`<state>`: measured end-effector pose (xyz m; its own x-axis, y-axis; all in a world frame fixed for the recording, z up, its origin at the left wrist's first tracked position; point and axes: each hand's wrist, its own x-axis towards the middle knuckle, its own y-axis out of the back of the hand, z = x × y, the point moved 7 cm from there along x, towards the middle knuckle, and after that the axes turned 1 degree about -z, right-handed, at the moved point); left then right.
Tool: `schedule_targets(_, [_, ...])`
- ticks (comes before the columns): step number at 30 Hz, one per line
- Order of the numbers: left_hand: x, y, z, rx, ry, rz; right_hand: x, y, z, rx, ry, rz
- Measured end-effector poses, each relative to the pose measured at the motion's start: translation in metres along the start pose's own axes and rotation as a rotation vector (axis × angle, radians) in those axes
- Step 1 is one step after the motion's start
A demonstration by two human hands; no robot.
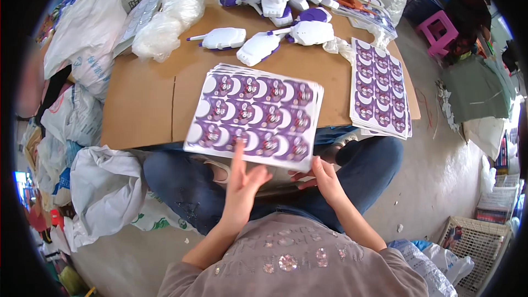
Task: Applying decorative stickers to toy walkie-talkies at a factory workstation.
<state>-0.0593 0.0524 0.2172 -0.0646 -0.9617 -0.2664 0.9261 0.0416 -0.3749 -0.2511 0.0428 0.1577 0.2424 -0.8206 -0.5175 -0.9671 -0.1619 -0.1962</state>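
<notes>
A stack of purple and white sticker sheets lies at the front edge of the cardboard-topped table, its near edge jutting out over my lap. My left hand is open, its index finger stretched onto the lower row of stickers and its thumb spread to the side. At the near right corner, my right hand pinches the sheet edge, thumb at the corner and fingers partly hidden below. Behind the stack lie white and purple plastic gadgets, each a rounded body with a thin stem, several more heaped farther back.
Another sticker-sheet stack lies at the table's right edge. Clear plastic bags and the cardboard surface are to the left. White sacks crowd the left floor. A pink stool and a wicker basket stand on the right.
</notes>
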Motion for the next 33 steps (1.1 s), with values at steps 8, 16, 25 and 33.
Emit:
schedule_targets(8, [0.045,-0.019,-0.01,0.163,0.004,-0.197,0.021,0.034,-0.038,0.087,0.072,0.076])
schedule_targets(16, [0.039,-0.035,0.003,0.541,0.483,-0.378,-0.026,0.122,-0.077,-0.205,0.23,0.328])
schedule_targets(25, [0.104,-0.231,-0.003,1.18,-0.986,-0.664,-0.085,0.291,-0.089,-0.419,0.488,1.236])
schedule_targets(33, [0.154,-0.276,-0.039,1.579,-0.969,-0.866,-0.063,0.296,-0.055,0.222,0.433,0.767])
